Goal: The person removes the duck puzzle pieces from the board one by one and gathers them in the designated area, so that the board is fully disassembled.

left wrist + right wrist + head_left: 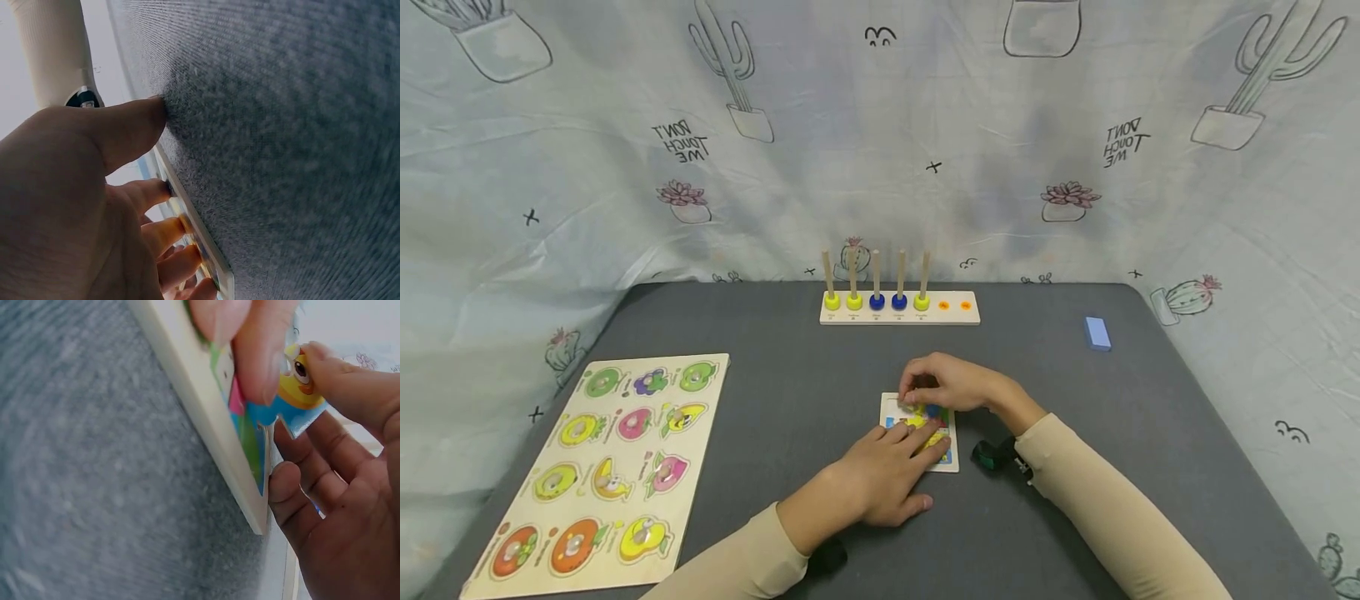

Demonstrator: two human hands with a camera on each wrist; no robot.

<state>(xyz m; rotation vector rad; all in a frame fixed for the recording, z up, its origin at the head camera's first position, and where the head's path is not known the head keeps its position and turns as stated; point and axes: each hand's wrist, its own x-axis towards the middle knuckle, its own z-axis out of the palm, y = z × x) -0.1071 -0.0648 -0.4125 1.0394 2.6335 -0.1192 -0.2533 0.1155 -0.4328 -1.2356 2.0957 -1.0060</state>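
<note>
A small puzzle board (951,463) with a pale rim lies on the dark table. My left hand (883,477) rests on its picture with spread fingers; in the left wrist view that hand (69,181) has its thumb on the table cloth and its fingertips on the board (199,228). At the board's top edge my right hand (951,383) pinches a small piece. The right wrist view shows the right hand (350,462) holding a yellow and blue piece (301,394) with an eye on it, tilted up beside the board (206,425). Fingers hide much of the picture.
At the left lies a large board (700,467) of fruit pieces with knobs. A peg stand (898,317) with yellow-green and blue rings stands at the back. A light blue block (1097,333) is at the back right. A printed curtain (820,150) hangs behind the table.
</note>
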